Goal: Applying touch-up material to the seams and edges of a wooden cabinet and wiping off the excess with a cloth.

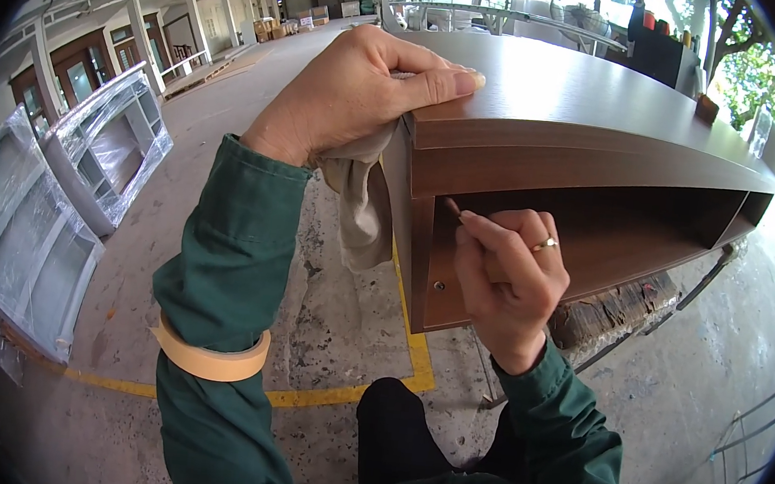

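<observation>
A brown wood-grain cabinet point(561, 91) with an open front lies before me. My left hand point(375, 82) is closed at its near left top corner, the thumb lying on the top panel. From under that palm a beige cloth point(358, 207) hangs down along the cabinet's side. My right hand point(516, 268) is at the open front, near the left inner wall. Its thumb and fingers pinch a short, thin reddish-brown stick point(451, 207), whose tip points at the upper left inner corner. Whether the tip touches the wood I cannot tell.
A tan roll of tape point(213, 356) circles my left sleeve. The cabinet rests on a metal stand with a worn padded block point(619, 311). Film-wrapped frames point(108, 145) lean at the left. A yellow line point(326, 395) crosses the floor. A small brown block point(706, 108) sits on top.
</observation>
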Demonstrator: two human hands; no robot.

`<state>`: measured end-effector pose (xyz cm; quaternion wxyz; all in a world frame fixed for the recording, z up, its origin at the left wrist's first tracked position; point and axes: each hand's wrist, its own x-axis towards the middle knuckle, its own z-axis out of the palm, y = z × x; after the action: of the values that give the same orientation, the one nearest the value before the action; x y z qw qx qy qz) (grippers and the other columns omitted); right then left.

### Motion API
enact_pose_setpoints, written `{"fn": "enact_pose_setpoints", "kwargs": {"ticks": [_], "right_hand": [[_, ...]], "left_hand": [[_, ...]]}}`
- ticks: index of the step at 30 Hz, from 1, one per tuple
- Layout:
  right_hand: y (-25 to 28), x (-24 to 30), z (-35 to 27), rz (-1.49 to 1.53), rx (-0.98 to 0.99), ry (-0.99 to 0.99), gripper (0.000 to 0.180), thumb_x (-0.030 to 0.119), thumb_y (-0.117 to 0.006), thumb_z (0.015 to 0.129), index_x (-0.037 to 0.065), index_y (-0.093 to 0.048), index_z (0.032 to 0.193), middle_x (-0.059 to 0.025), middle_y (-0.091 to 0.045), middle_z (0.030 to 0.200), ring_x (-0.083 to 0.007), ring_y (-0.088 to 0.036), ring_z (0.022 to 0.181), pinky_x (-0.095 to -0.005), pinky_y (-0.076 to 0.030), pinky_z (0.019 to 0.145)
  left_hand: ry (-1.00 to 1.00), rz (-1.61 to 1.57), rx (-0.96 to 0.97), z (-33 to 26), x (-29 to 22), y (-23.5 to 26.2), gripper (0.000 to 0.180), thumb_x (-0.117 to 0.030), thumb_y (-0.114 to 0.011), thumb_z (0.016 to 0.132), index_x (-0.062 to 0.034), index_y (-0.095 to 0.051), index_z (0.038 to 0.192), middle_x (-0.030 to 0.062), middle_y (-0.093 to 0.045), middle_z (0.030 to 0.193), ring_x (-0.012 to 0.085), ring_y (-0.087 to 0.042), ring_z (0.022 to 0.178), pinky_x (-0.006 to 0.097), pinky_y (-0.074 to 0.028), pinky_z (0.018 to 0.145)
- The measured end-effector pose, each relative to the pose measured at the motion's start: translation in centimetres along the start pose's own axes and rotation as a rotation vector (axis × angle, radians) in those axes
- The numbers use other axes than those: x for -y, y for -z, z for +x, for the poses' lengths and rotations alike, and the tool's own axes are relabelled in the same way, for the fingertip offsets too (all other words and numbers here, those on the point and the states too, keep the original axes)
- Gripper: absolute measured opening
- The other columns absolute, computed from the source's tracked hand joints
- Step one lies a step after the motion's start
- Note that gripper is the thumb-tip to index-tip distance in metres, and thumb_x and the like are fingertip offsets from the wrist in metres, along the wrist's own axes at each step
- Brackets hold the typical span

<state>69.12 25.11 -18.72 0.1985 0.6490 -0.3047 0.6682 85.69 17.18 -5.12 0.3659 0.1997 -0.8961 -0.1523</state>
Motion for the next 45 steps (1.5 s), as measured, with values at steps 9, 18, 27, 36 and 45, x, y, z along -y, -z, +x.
{"fn": "enact_pose_setpoints", "kwargs": {"ticks": [9,18,27,36,45], "right_hand": [[-0.8,-0.6,-0.7,-0.020,-0.028,-0.026,0.024,-0.008,-0.072,0.065,0.005,-0.070,0.086,-0.0032,-0.059,0.077,-0.0203,-0.051,0.069,-0.0305,-0.041,0.060],[-0.5,-0.4,-0.7,-0.020,-0.054,-0.036,0.022,-0.010,-0.069,0.067,0.002,-0.070,0.086,-0.0050,-0.058,0.074,-0.0198,-0.052,0.067,-0.0301,-0.042,0.059],[2.1,-3.6,-1.9,-0.066,-0.197,-0.185,0.020,-0.010,-0.069,0.071,0.002,-0.069,0.088,-0.0066,-0.061,0.078,-0.0206,-0.054,0.070,-0.0304,-0.043,0.061],[2.2,-6.3,-2.7,0.185,-0.426,-0.407,0.016,-0.008,-0.068,0.078,0.002,-0.066,0.090,-0.0060,-0.062,0.084,-0.0181,-0.054,0.078,-0.0279,-0.042,0.069],[1.5,-7.3,-2.4,0.099,-0.402,-0.340,0.015,-0.008,-0.068,0.078,0.002,-0.065,0.089,-0.0063,-0.060,0.083,-0.0196,-0.053,0.077,-0.0291,-0.041,0.068]], "left_hand": [[0.009,-0.003,-0.002,-0.1,-0.1,0.0,0.025,-0.020,-0.062,0.094,-0.0021,-0.071,0.108,0.0125,-0.070,0.110,0.0176,-0.065,0.103,0.028,-0.050,0.092],[-0.033,-0.074,-0.051,0.1,0.3,-0.3,0.024,-0.023,-0.069,0.090,-0.0036,-0.073,0.104,0.0076,-0.073,0.096,0.0103,-0.065,0.087,0.023,-0.051,0.079],[-0.020,-0.077,-0.008,0.3,0.0,-0.1,0.024,-0.019,-0.064,0.093,0.0002,-0.071,0.106,0.0124,-0.071,0.106,0.0166,-0.065,0.101,0.027,-0.048,0.093],[0.036,-0.059,0.005,-0.2,-0.6,0.1,0.022,-0.015,-0.062,0.093,0.0010,-0.070,0.106,0.0147,-0.069,0.112,0.0178,-0.064,0.104,0.027,-0.047,0.093],[0.056,-0.051,0.005,-0.1,-0.9,0.2,0.022,-0.014,-0.062,0.093,0.0012,-0.071,0.105,0.0146,-0.068,0.113,0.0177,-0.063,0.104,0.027,-0.047,0.094]]}}
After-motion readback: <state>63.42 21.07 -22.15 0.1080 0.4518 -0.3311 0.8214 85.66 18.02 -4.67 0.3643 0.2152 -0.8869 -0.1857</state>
